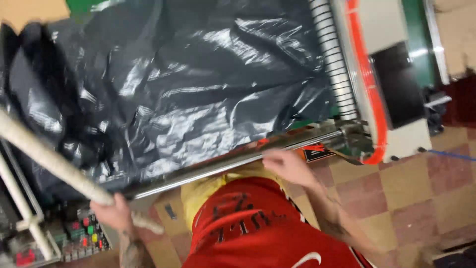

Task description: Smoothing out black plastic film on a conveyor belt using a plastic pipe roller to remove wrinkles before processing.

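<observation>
- Overhead, a broad sheet of black plastic film (pixel 188 84) fills most of the frame, crinkled and glossy, spread over the machine bed and reaching down to its front edge.
- Right of the film stands a white machine housing (pixel 391 74) with a bright orange band (pixel 364 74) running down its side and curling at the bottom, and a ribbed grey roller (pixel 334 59) just beside that band.
- Along the film's lower edge runs a long shiny metal bar (pixel 223 161), tilted up toward the right, its far end meeting the housing.
- Below the bar, the person's red shorts (pixel 258 228) and yellow shirt (pixel 208 188) show against a floor of tan and reddish tiles (pixel 421 183).
- At far left a pale, cloth-wrapped pole (pixel 49 159) slants down across the film toward the lower centre.
- A control panel (pixel 82 235) with red, green and yellow buttons sits at lower left, close under the pole.
- Left hand (pixel 115 212): fingers wrapped around the lower part of the wrapped pole, gripping it.
- Right hand (pixel 287 164): resting at the front edge of the metal bar, touching it; motion blur hides whether the fingers are curled or flat, so I cannot tell.
</observation>
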